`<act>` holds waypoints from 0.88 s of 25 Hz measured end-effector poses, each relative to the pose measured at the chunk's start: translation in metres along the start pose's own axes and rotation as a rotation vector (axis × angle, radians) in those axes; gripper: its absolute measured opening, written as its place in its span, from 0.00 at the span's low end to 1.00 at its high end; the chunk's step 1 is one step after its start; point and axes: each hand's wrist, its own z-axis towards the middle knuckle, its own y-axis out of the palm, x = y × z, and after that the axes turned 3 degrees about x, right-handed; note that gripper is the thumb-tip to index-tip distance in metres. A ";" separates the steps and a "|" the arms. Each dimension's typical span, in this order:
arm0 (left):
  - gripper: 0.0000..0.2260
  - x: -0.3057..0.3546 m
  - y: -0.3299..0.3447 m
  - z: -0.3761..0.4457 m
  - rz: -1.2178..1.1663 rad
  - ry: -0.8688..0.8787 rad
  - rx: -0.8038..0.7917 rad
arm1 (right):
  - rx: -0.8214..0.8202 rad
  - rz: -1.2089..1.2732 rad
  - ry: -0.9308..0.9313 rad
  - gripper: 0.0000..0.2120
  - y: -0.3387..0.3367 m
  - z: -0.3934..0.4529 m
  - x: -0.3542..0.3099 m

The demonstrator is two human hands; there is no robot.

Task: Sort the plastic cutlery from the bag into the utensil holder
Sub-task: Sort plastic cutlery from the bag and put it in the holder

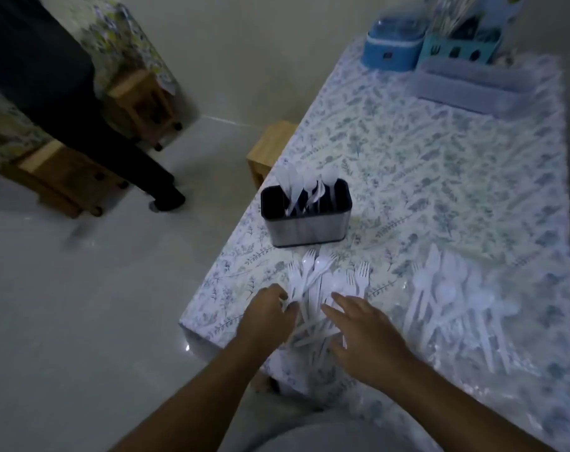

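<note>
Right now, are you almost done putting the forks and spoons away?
Not yet. Done: a few white pieces already stand in the utensil holder. In hand: the left hand grips pieces from the loose pile of forks, and the right hand rests open on it. Left: that pile, plus the bag of cutlery beside it, which looks quite full.

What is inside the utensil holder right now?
White plastic cutlery stands in the utensil holder, heads sticking up past the rim. The dark walls hide the lower ends, and blur keeps me from telling the types apart.
</note>
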 end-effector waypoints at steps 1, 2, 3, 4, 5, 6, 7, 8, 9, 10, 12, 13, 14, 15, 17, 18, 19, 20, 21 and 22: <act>0.15 -0.002 0.004 0.007 -0.007 -0.013 -0.028 | -0.037 -0.001 -0.015 0.31 0.010 0.006 -0.007; 0.15 -0.004 0.006 0.015 0.005 -0.013 -0.037 | -0.030 0.016 -0.029 0.31 0.018 0.013 -0.010; 0.14 -0.007 0.008 0.022 0.027 0.010 -0.067 | -0.023 0.002 -0.028 0.30 0.029 0.017 -0.012; 0.12 -0.007 0.008 0.028 0.046 0.024 -0.093 | -0.015 0.003 -0.026 0.29 0.034 0.018 -0.014; 0.10 -0.010 0.009 0.034 0.045 0.061 -0.103 | 0.009 0.004 -0.015 0.27 0.042 0.019 -0.009; 0.09 -0.012 0.005 0.037 0.039 0.089 -0.116 | 0.031 0.027 0.014 0.25 0.045 0.018 -0.005; 0.09 -0.017 0.002 0.041 0.021 0.110 -0.118 | 0.056 0.050 0.068 0.23 0.045 0.016 0.001; 0.09 -0.024 -0.002 0.044 0.006 0.120 -0.128 | 0.090 0.057 0.136 0.21 0.043 0.014 0.004; 0.10 -0.029 -0.005 0.045 -0.006 0.129 -0.143 | 0.121 0.030 0.191 0.20 0.042 0.012 0.008; 0.10 -0.033 -0.008 0.046 -0.006 0.143 -0.159 | 0.162 -0.012 0.233 0.19 0.041 0.011 0.008; 0.10 -0.039 -0.011 0.045 0.012 0.182 -0.175 | 0.256 -0.066 0.285 0.15 0.039 0.010 -0.002; 0.11 -0.041 -0.013 0.044 0.015 0.199 -0.168 | 0.268 -0.073 0.304 0.13 0.038 0.012 -0.009; 0.11 -0.040 -0.013 0.043 0.015 0.208 -0.165 | 0.251 -0.058 0.332 0.12 0.035 0.016 -0.019; 0.10 -0.038 -0.013 0.042 0.014 0.217 -0.171 | 0.238 -0.020 0.361 0.12 0.032 0.023 -0.025; 0.10 -0.030 -0.011 0.036 0.052 0.248 -0.220 | 0.238 0.115 0.456 0.13 0.023 0.044 -0.029; 0.11 -0.026 -0.009 0.032 0.079 0.257 -0.245 | 0.224 0.178 0.491 0.14 0.020 0.055 -0.028; 0.13 -0.021 -0.005 0.027 0.102 0.255 -0.264 | 0.198 0.229 0.512 0.13 0.019 0.063 -0.027; 0.15 -0.016 -0.001 0.023 0.121 0.247 -0.273 | 0.173 0.274 0.530 0.13 0.017 0.070 -0.026; 0.17 -0.011 0.004 0.019 0.142 0.241 -0.275 | 0.172 0.320 0.547 0.12 0.017 0.074 -0.022; 0.19 -0.006 0.010 0.014 0.166 0.232 -0.278 | 0.175 0.370 0.571 0.12 0.016 0.075 -0.020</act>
